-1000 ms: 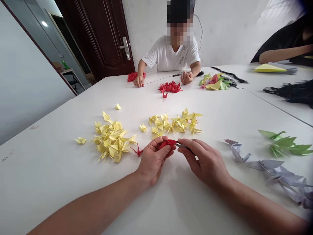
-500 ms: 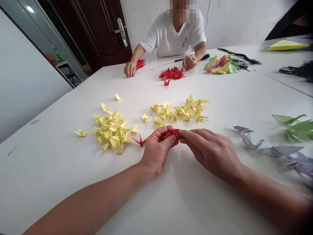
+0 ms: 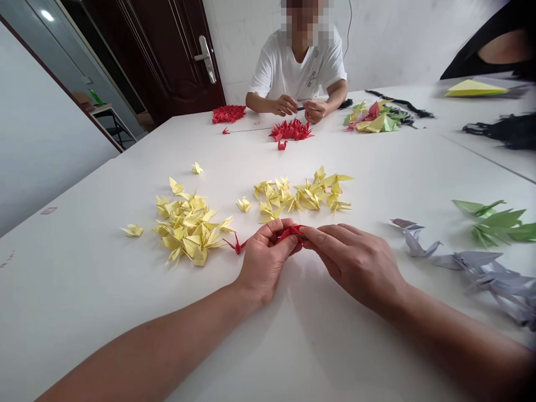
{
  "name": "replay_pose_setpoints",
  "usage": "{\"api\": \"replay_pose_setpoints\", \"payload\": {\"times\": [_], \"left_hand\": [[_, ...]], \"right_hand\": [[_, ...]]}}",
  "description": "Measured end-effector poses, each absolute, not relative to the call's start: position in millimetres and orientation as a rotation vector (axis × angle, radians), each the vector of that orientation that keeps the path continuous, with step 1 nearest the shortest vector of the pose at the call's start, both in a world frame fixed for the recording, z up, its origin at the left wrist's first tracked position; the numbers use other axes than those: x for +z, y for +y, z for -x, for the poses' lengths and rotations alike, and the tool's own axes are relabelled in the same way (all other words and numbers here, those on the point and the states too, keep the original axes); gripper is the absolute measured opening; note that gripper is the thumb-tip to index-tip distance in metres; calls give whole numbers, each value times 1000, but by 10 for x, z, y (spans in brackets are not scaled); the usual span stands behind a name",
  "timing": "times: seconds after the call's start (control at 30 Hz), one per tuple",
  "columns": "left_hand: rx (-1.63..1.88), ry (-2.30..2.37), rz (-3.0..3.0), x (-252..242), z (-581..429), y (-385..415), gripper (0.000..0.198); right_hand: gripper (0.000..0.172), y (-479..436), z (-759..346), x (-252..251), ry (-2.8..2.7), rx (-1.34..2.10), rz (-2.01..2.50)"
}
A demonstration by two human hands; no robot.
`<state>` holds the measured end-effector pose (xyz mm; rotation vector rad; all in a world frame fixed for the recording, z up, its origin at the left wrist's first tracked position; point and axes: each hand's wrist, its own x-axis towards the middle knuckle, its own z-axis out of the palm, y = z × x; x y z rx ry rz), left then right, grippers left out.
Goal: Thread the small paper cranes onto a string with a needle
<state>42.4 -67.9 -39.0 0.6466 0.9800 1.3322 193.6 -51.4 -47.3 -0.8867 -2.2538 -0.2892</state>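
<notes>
A person sits at a long white table (image 3: 84, 301) and holds a small red paper crane (image 3: 292, 232) just above it, right between two bare hands. The left hand (image 3: 263, 262) pinches one side with its thumb and fingers, and the right hand (image 3: 355, 262) pinches the other side with its fingertips, so both hands are closed on the paper. A tiny dark bit shows by the right fingertips, but it is too small to tell what it is. Soft little pinches look best here, because thin folded paper crushes easily. The crane lies long ways from side to side, going from hand to hand, and its middle humps up a bit. Just beside the left hand lies a loose red crane (image 3: 237, 244). Past it sits a big heap of pale yellow paper cranes (image 3: 188, 234), and a second yellow heap (image 3: 301, 195) lies straight ahead of the hands – grey paper cranes (image 3: 473, 265) lie off to the right
</notes>
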Motion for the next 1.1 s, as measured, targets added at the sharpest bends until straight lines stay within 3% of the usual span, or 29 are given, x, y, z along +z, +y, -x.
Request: {"api": "replay_pose_setpoints", "payload": {"times": [0.4,0.6,0.83,1.03,1.1], "left_hand": [[1327,1002,-597,-366,-402,-705,19],[1231,963,-647,-362,-399,-695,20],[1153,961,-795,-388,-393,-706,17],[1134,1002,-858,-361,-425,-740,37],[1093,1012,-910,-353,-472,-814,30]], "right_hand": [[22,-504,-1895,-482,-2221,-95,925],[36,-537,-1908,-559,-2029,245,960],[25,-529,-1901,-569,-1993,407,888],[7,-479,-1913,-512,-1783,460,1031],[7,-442,-1915,-513,-1655,464,1093]]}}
